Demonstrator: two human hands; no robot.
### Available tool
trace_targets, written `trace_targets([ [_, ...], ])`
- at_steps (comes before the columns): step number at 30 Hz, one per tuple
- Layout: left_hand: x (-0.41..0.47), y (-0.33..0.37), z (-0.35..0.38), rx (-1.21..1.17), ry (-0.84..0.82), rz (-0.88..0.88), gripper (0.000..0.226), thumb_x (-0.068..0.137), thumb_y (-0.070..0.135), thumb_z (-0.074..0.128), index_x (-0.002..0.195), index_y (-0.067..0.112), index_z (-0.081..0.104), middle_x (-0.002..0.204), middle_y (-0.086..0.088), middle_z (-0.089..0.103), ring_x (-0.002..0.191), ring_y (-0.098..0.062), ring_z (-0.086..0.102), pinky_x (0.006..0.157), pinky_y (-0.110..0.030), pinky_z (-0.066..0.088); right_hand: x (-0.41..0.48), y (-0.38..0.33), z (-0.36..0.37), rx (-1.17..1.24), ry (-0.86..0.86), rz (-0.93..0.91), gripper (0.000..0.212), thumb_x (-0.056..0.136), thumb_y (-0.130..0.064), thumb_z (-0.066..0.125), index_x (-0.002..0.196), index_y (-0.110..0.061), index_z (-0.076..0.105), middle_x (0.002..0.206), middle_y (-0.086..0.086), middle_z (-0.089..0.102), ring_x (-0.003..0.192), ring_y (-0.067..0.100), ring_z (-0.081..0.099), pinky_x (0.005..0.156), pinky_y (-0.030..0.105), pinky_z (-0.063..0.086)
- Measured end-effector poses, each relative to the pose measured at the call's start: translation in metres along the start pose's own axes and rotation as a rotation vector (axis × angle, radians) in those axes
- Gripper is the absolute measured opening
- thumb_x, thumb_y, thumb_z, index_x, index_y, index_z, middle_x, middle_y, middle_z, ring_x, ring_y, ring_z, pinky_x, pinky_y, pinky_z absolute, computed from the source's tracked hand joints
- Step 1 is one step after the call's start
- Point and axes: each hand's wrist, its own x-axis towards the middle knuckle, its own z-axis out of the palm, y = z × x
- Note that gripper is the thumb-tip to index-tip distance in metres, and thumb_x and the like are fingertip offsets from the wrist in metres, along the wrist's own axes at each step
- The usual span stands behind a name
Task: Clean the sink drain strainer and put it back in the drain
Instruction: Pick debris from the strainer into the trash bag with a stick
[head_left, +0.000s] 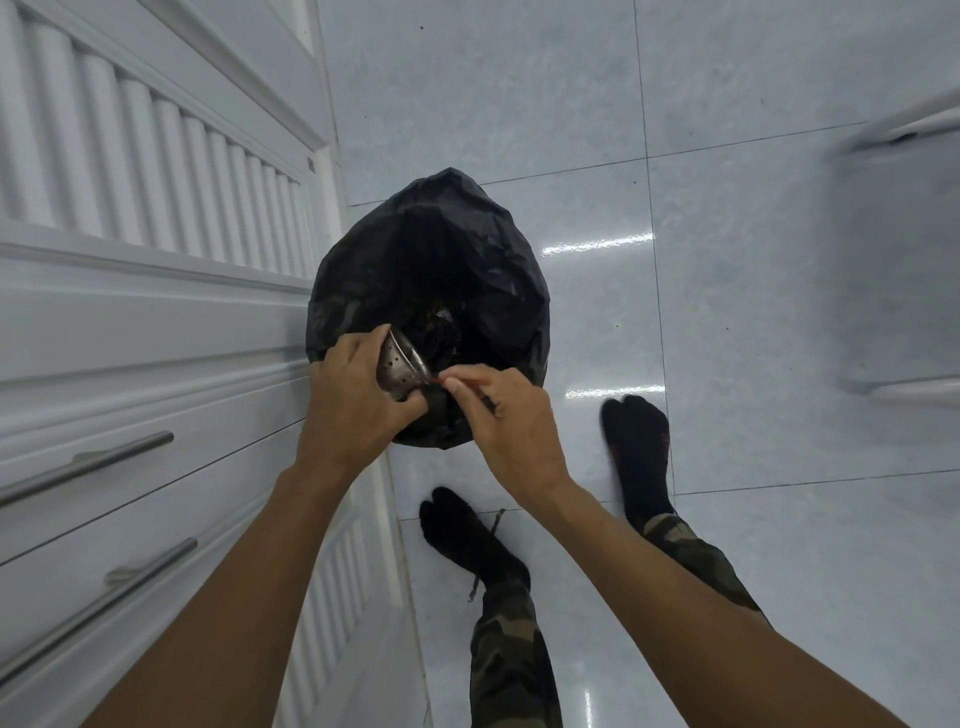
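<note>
My left hand (353, 400) grips the metal sink strainer (397, 366), a perforated steel cup, tilted with its open mouth toward the black rubbish bag (431, 270). My right hand (506, 410) pinches a thin reddish stick-like tool (441, 381) whose tip touches the strainer's rim. Both hands hover over the near edge of the open bag. Dark debris lies inside the bag below the strainer. What is inside the strainer is hidden.
White cabinet fronts with slatted doors and drawers with steel bar handles (88, 465) run along the left. Glossy pale floor tiles (727, 312) spread to the right. My feet in black socks (636, 447) stand just behind the bag.
</note>
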Motion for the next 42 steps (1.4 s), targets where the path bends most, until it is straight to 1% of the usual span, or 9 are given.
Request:
trace_targets([
  [5, -0.001, 0.003, 0.003, -0.005, -0.005, -0.024, 0.084, 0.076, 0.032, 0.086, 0.148, 0.008, 0.048, 0.134, -0.015, 0.055, 0.121, -0.032, 0.054, 0.107, -0.057, 0.045, 0.002, 0.003, -0.003, 0.036, 0.172, 0.037, 0.02, 0.101, -0.027, 0.06, 0.117, -0.025, 0.072, 0.106, -0.011, 0.073, 0.097, 0.007, 0.063, 0.088, 0.028, 0.057],
  [9, -0.001, 0.003, 0.006, -0.01, -0.027, -0.024, 0.086, 0.077, 0.036, 0.085, 0.149, 0.009, 0.047, 0.135, -0.013, 0.055, 0.121, -0.031, 0.054, 0.108, -0.055, 0.045, 0.0, 0.002, 0.001, -0.049, 0.017, -0.015, 0.023, 0.101, -0.03, 0.06, 0.119, -0.024, 0.072, 0.106, -0.008, 0.074, 0.095, 0.007, 0.062, 0.087, 0.028, 0.056],
  [14, -0.002, 0.003, 0.008, -0.006, -0.002, -0.05, 0.084, 0.076, 0.034, 0.086, 0.147, 0.009, 0.048, 0.135, -0.014, 0.055, 0.121, -0.032, 0.055, 0.107, -0.057, 0.046, 0.009, 0.002, -0.005, 0.009, 0.216, 0.076, 0.021, 0.102, -0.031, 0.059, 0.116, -0.023, 0.072, 0.1, -0.009, 0.072, 0.09, 0.008, 0.064, 0.083, 0.025, 0.057],
  [19, -0.002, 0.003, 0.009, -0.015, -0.019, -0.036, 0.085, 0.076, 0.036, 0.086, 0.147, 0.01, 0.047, 0.135, -0.013, 0.055, 0.12, -0.031, 0.056, 0.107, -0.056, 0.046, 0.007, 0.0, -0.001, -0.09, -0.016, -0.011, 0.024, 0.101, -0.03, 0.059, 0.119, -0.021, 0.072, 0.107, -0.002, 0.074, 0.097, 0.012, 0.064, 0.093, 0.031, 0.056],
  [23, -0.003, 0.004, 0.01, -0.004, -0.009, -0.058, 0.085, 0.076, 0.036, 0.086, 0.147, 0.01, 0.048, 0.135, -0.013, 0.055, 0.119, -0.031, 0.056, 0.106, -0.055, 0.047, 0.01, 0.001, -0.005, -0.055, 0.18, 0.046, 0.022, 0.102, -0.029, 0.059, 0.118, -0.02, 0.072, 0.104, -0.004, 0.074, 0.094, 0.01, 0.065, 0.088, 0.028, 0.057],
  [28, -0.003, 0.004, 0.013, -0.001, -0.019, -0.054, 0.085, 0.076, 0.039, 0.085, 0.147, 0.01, 0.047, 0.135, -0.013, 0.055, 0.12, -0.031, 0.055, 0.108, -0.053, 0.045, 0.007, -0.001, -0.001, -0.084, -0.033, -0.015, 0.023, 0.102, -0.028, 0.059, 0.117, -0.02, 0.073, 0.104, -0.002, 0.075, 0.094, 0.013, 0.066, 0.09, 0.032, 0.057],
  [33, -0.004, 0.003, 0.014, 0.013, -0.003, -0.052, 0.083, 0.075, 0.036, 0.085, 0.146, 0.011, 0.049, 0.133, -0.013, 0.056, 0.118, -0.031, 0.055, 0.108, -0.052, 0.044, 0.013, 0.004, -0.008, -0.032, 0.216, 0.055, 0.02, 0.102, -0.028, 0.059, 0.115, -0.021, 0.073, 0.1, -0.009, 0.073, 0.09, 0.008, 0.065, 0.084, 0.027, 0.058],
  [38, -0.006, 0.002, 0.017, 0.002, -0.018, -0.049, 0.084, 0.074, 0.041, 0.085, 0.145, 0.012, 0.049, 0.132, -0.011, 0.056, 0.118, -0.03, 0.056, 0.109, -0.049, 0.042, 0.009, 0.002, 0.001, -0.066, -0.026, -0.014, 0.023, 0.101, -0.027, 0.06, 0.117, -0.019, 0.074, 0.104, -0.003, 0.075, 0.094, 0.011, 0.066, 0.089, 0.032, 0.057],
  [42, -0.007, 0.003, 0.019, -0.002, -0.012, -0.076, 0.084, 0.074, 0.039, 0.086, 0.145, 0.012, 0.049, 0.133, -0.011, 0.055, 0.119, -0.03, 0.055, 0.108, -0.054, 0.045, 0.015, 0.004, -0.003, -0.016, 0.189, 0.078, 0.022, 0.102, -0.03, 0.059, 0.116, -0.02, 0.073, 0.1, -0.005, 0.074, 0.09, 0.009, 0.065, 0.084, 0.027, 0.057],
])
